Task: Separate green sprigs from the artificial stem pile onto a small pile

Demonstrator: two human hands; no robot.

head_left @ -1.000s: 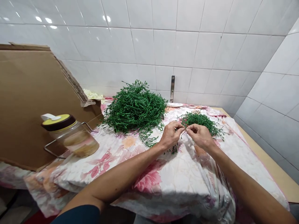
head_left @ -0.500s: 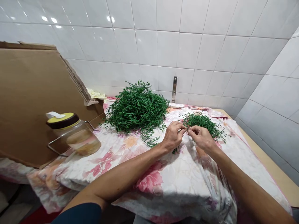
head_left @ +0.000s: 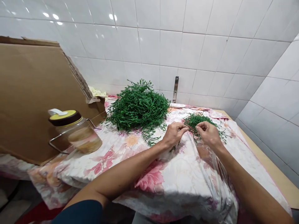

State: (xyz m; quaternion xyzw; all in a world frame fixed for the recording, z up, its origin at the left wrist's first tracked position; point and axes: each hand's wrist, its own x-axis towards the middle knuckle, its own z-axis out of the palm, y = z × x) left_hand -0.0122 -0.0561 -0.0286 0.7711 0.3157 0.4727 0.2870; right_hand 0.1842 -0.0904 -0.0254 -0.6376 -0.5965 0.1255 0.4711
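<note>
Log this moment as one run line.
left hand: curled over floral cloth | right hand: touching small sprig pile | large sprig heap: left of pile

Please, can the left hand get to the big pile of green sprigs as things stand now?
Probably yes. The left hand is close to the big pile of green sprigs, and trailing sprigs from the pile lie near it on the flowered cloth. Nothing seems to stand between them.

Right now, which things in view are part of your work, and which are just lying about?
Part of the work: left hand, right hand, small bunch of green sprigs, big pile of green sprigs.
Just lying about: glass jar, cardboard sheet, flowered cloth.
</note>
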